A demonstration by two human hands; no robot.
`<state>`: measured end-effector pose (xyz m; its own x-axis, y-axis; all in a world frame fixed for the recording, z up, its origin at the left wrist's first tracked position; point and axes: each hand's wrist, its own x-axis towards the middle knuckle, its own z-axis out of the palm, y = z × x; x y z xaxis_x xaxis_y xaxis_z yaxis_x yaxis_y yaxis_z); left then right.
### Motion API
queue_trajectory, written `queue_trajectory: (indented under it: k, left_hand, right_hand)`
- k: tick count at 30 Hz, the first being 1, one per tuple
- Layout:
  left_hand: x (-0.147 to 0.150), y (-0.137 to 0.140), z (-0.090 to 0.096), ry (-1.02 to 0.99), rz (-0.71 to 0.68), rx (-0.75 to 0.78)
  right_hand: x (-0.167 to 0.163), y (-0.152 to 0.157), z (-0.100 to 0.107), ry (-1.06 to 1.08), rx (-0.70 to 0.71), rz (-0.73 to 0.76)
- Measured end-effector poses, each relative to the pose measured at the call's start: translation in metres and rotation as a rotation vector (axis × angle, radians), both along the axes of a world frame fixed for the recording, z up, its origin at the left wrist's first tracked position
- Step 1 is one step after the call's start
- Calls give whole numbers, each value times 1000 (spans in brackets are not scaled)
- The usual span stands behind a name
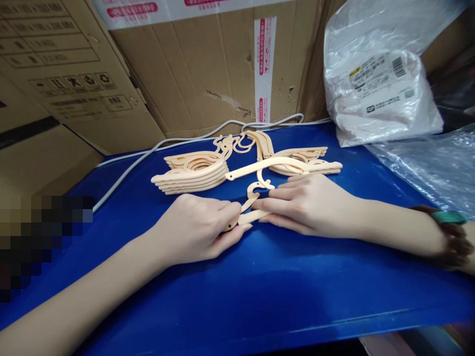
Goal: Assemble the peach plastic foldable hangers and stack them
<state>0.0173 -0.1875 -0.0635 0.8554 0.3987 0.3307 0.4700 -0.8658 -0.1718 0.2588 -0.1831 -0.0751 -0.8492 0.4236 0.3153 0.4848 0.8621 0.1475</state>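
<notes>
A cream plastic folding clothes hanger is gripped between both hands, low over the blue table. My left hand is closed on its left end, near a small round hole, with thumb and fingers pinching. On the other end, my right hand is closed, its fingers hiding much of that part. The curved hook points up and away between the hands. Just beyond them lies a loose curved hanger arm. Behind it are a left stack of hanger arms and a right stack, with several hooks between.
The blue tabletop ends at a front edge. A cardboard box stands behind, with another printed box at left. A white cable runs along the back. At right are a clear plastic package and plastic film.
</notes>
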Motion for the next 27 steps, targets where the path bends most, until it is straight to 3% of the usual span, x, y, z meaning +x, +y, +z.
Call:
queue_trajectory:
  k: [7, 13, 27]
  left_hand:
    - [0, -3, 2, 29, -69, -56]
    - [0, -3, 1, 0, -100, -150]
    - [-3, -2, 0, 48, -106, -195]
  right_hand:
    - [0, 4, 1, 17, 97, 102]
    - [0, 5, 0, 32, 152, 105]
    - [0, 7, 0, 19, 200, 101]
